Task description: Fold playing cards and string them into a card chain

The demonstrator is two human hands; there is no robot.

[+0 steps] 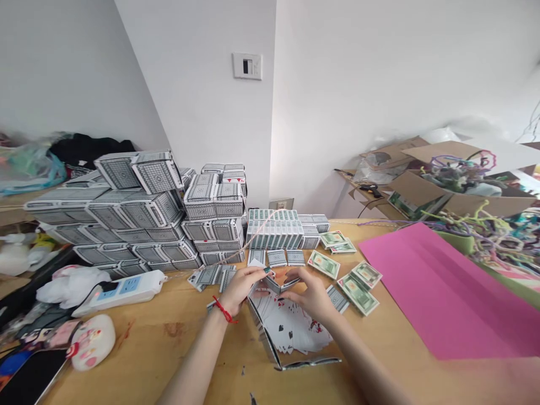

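My left hand [239, 289], with a red cord at the wrist, pinches the left side of some playing cards [279, 286] that stand at an angle to each other. On their right side, the thumb and fingers of my right hand [311, 293] grip the same cards. Below my hands is an open-topped frame [270, 343] with dark patterned sides, and face-up loose cards [291, 326] lie spread inside it. Small grey-backed cards [277, 257] lie just behind my hands. My fingers partly hide how the held cards join.
Stacked blocks of grey-backed cards [147, 211] rise at the back left. Banknote-printed packs [358, 289] lie right of my hands, beside a pink sheet [439, 298]. A white power strip [126, 289] and a phone [36, 374] are left; a cardboard box [455, 194] stands at right.
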